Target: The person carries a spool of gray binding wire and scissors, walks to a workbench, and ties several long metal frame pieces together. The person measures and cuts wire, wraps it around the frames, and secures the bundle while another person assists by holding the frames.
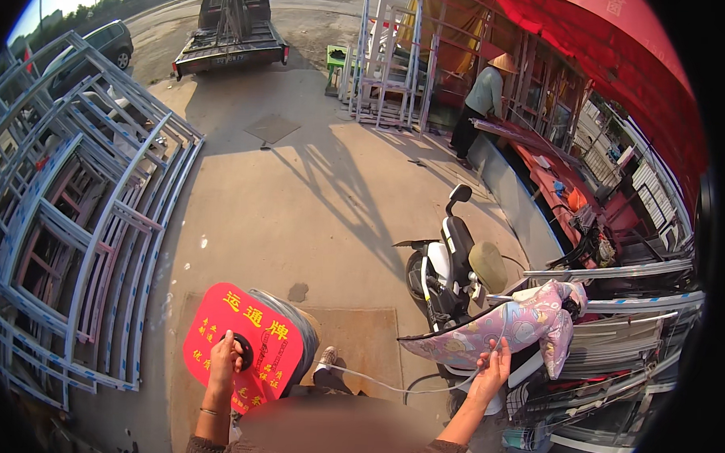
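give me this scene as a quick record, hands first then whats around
left hand: curled at black hub of red square panel, grey coil beneath
right hand: raised, thin pale cord running to it
near right hand: pink patterned cover on parked scooter
left side: stacked metal frames
background: flatbed truck, person in conical hat
upper right: red canopy

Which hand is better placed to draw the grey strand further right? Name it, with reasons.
Probably the right hand: the grey strand runs to it, well right of the red plate. The left hand is at the black knob on that plate, seemingly better suited to steadying.
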